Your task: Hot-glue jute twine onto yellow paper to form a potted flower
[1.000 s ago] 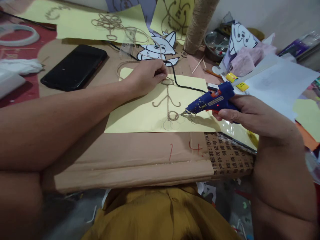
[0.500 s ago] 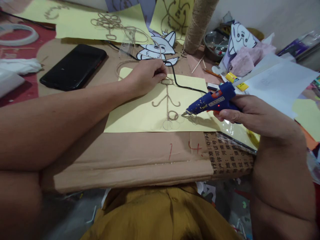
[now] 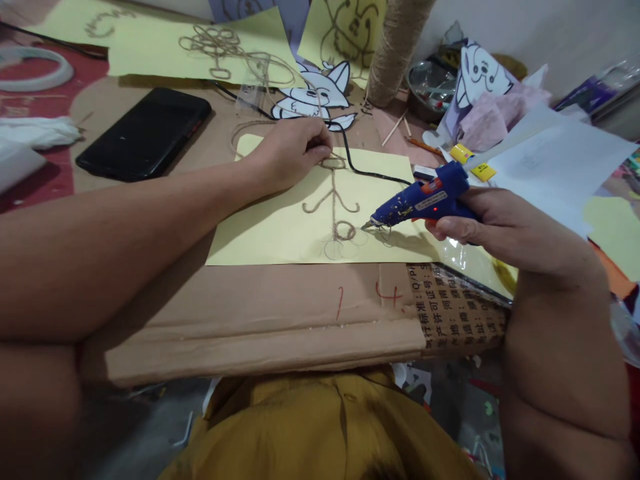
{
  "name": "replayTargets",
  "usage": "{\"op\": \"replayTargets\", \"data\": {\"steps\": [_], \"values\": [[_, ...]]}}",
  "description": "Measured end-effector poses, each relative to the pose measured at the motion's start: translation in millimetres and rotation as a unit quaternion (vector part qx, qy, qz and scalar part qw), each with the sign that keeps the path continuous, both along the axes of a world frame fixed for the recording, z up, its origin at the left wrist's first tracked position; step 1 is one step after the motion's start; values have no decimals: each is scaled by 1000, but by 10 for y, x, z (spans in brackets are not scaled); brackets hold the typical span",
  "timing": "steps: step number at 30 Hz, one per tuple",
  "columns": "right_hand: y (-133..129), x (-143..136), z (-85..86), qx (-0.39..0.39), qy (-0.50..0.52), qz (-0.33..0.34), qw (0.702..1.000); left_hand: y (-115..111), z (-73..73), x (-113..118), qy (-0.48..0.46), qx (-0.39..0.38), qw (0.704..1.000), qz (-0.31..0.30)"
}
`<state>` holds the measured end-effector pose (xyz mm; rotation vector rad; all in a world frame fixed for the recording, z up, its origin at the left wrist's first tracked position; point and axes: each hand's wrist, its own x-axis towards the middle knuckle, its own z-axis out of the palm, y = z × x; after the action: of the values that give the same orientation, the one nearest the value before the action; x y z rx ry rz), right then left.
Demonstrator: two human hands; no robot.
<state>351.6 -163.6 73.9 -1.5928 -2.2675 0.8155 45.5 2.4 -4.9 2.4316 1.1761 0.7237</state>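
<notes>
My right hand (image 3: 487, 220) grips a blue hot glue gun (image 3: 423, 200) with a small red light lit. Its metal nozzle points left, close to a small ring of twine on a yellow sheet of paper (image 3: 260, 230). Glued brown twine (image 3: 334, 190) forms a stem with two curled arms, an oval at the top and the ring near the bottom. Fine pencil circles show beside the ring. My left hand (image 3: 295, 150) rests on the sheet's upper edge, fingers curled and pinched on a strand of twine by the oval. The fingertips are partly hidden.
A black phone (image 3: 145, 133) lies to the left, near a roll of tape (image 3: 33, 70). A black cord (image 3: 370, 173) crosses the sheet's top. Behind stand a twine-wrapped post (image 3: 397, 57) and a fox cutout (image 3: 320, 93). Cardboard (image 3: 260, 307) covers the table.
Almost nothing differs. The glue gun's nozzle has shifted very slightly left with the whole view; my left hand stays in place on the sheet.
</notes>
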Motion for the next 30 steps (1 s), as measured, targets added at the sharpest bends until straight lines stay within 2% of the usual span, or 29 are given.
{"op": "replayTargets", "data": {"steps": [4,11,20,30], "values": [[-7,0,7,3,3,1,1000,-11,2,-6,38,7,999,-7],[-18,31,25,18,-2,13,1000,18,9,-4,-36,-19,999,-9],[-29,34,62,23,-11,7,1000,47,-38,-20,-53,-4,999,-11],[-44,33,88,12,-17,10,1000,17,1,-7,15,7,1000,-7]]}}
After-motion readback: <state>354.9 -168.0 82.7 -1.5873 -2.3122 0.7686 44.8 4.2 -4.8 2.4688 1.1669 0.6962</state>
